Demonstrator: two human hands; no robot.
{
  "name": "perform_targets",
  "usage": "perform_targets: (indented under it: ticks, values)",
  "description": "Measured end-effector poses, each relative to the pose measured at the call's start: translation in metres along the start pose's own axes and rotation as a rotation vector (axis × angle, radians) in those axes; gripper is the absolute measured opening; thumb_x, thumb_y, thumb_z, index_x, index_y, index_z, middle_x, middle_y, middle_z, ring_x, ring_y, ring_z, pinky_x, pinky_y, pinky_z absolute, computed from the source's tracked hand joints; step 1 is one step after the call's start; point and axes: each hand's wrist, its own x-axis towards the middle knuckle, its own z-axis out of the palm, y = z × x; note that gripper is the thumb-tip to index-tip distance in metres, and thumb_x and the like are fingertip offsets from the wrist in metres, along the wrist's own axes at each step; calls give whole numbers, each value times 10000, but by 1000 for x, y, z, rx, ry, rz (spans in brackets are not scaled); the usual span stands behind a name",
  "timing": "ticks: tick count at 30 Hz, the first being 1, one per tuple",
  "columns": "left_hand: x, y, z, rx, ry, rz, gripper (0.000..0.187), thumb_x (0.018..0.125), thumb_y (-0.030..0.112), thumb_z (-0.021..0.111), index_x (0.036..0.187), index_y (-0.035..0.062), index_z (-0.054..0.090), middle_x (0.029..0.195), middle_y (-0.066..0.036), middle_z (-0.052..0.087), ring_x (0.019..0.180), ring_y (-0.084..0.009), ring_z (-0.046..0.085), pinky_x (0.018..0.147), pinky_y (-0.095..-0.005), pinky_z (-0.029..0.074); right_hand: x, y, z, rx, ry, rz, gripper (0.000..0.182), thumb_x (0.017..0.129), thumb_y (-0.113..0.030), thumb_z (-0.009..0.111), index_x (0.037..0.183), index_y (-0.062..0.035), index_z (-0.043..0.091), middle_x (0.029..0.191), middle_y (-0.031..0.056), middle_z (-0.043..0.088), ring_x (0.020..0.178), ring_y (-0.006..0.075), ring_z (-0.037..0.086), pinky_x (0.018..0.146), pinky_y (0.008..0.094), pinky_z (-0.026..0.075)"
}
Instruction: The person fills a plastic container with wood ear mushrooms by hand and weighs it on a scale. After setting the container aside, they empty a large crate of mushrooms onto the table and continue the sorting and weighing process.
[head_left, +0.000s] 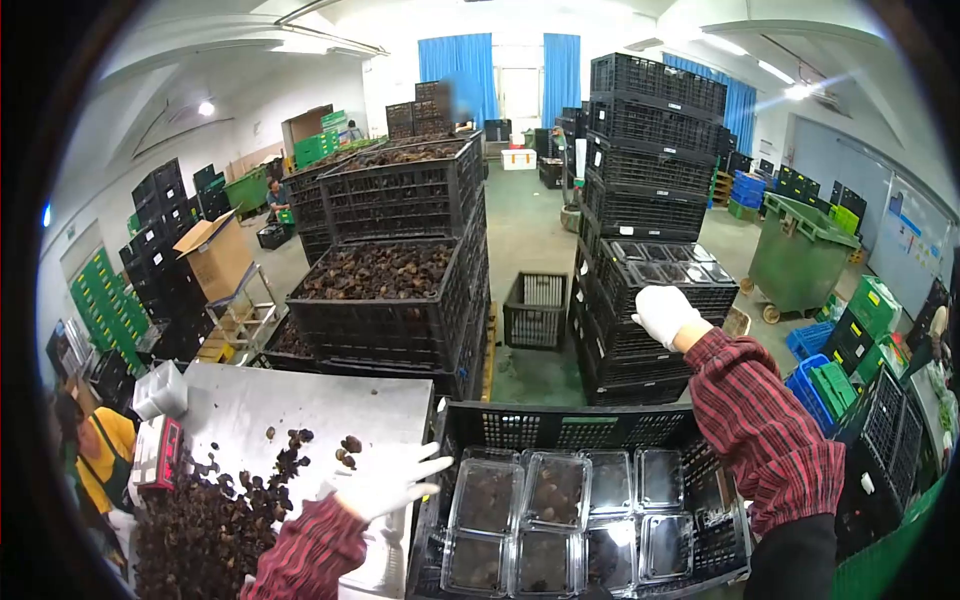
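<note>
My left hand [395,478], in a white glove, hovers with fingers spread over the right side of the metal table [290,395], beside a heap of dark brown, mushroom-like pieces [205,525]. To its right, a black crate [580,425] holds several lidded transparent plastic boxes [556,490], some with dark pieces inside. My right hand [665,315], also gloved in white, reaches out to the near edge of a stacked black crate [700,298], where more transparent boxes [672,262] lie. Its fingers are curled; whatever they grip is hidden.
Stacked crates [375,330] full of dark pieces stand behind the table. A red and white scale [157,455] sits at its left, near a person in yellow [105,450]. An upright black crate [536,310] stands on the floor; a green wheeled bin [800,250] is at right.
</note>
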Motion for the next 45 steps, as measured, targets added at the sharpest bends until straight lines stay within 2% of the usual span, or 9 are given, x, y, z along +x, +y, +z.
perform_targets:
  ticks: [3, 8, 10, 15, 30, 34, 38, 44, 45]
  values:
    - [-61, 18, -29, -86, -159, -276, 422, 884, 326, 552, 1284, 194, 538, 1220, -76, 588, 1057, -231, 586, 885, -368, 477, 2, -17, 2, 3, -187, -34, 282, 834, -290, 617, 762, -25, 683, 765, 170, 661, 742, 343, 647, 666, 417, 510]
    - [-162, 25, 11, 22, -81, -370, 462, 833, 344, 630, 1275, 235, 552, 1222, -69, 596, 1052, -241, 579, 912, -365, 452, 29, -81, -1, 52, -297, -164, 317, 851, -320, 600, 797, -22, 694, 785, 168, 670, 757, 342, 651, 677, 416, 509]
    - [-169, 54, 1, -273, -163, -411, 465, 848, 263, 592, 1303, 219, 512, 1260, -37, 560, 1173, -219, 516, 975, -394, 381, 39, -116, 2, 86, -224, -245, 316, 853, -316, 595, 798, -21, 694, 783, 165, 671, 760, 341, 653, 683, 416, 510]
    - [-209, 87, 6, -333, -183, -502, 458, 866, 340, 592, 1284, 167, 514, 1183, -120, 566, 1075, -284, 533, 945, -419, 390, 47, -236, -11, 247, -164, -486, 230, 833, -201, 558, 777, -19, 686, 746, 180, 660, 704, 347, 655, 637, 406, 522]
    - [-382, 334, 3, 219, 296, -841, 365, 785, 125, 541, 1145, 85, 589, 1120, -72, 603, 1035, -232, 582, 925, -361, 446, -113, -559, -185, 672, 378, -1352, 290, 847, -278, 603, 688, -44, 536, 624, 136, 560, 590, 326, 589, 543, 410, 480]
    - [-456, 425, 41, 301, 756, -1272, 318, 668, -20, 612, 973, 50, 669, 996, -100, 651, 917, -288, 630, 794, -396, 500, -197, -623, -211, 694, 458, -1359, 283, 840, -268, 623, 684, -50, 534, 616, 134, 551, 572, 312, 585, 521, 391, 474]
    - [-519, 505, 95, 305, 855, -1516, 286, 703, -28, 621, 970, 59, 673, 973, -86, 657, 906, -285, 625, 780, -382, 490, -267, -671, -196, 837, 431, -1267, 333, 868, -317, 597, 706, -27, 573, 607, 165, 574, 560, 342, 594, 536, 402, 491]
    - [-568, 568, 153, 280, 848, -1712, 275, 730, 11, 623, 995, 75, 666, 975, -80, 649, 948, -274, 607, 805, -375, 471, -305, -723, -134, 1033, 104, -934, 450, 882, -424, 578, 903, 24, 622, 622, 179, 620, 624, 356, 628, 608, 414, 494]
    - [-570, 569, 156, 267, 883, -1713, 279, 729, 11, 622, 997, 77, 666, 982, -78, 648, 954, -275, 605, 810, -377, 468, -318, -724, -150, 1077, -181, -751, 530, 885, -466, 562, 930, 60, 611, 595, 168, 614, 604, 327, 636, 618, 387, 497]
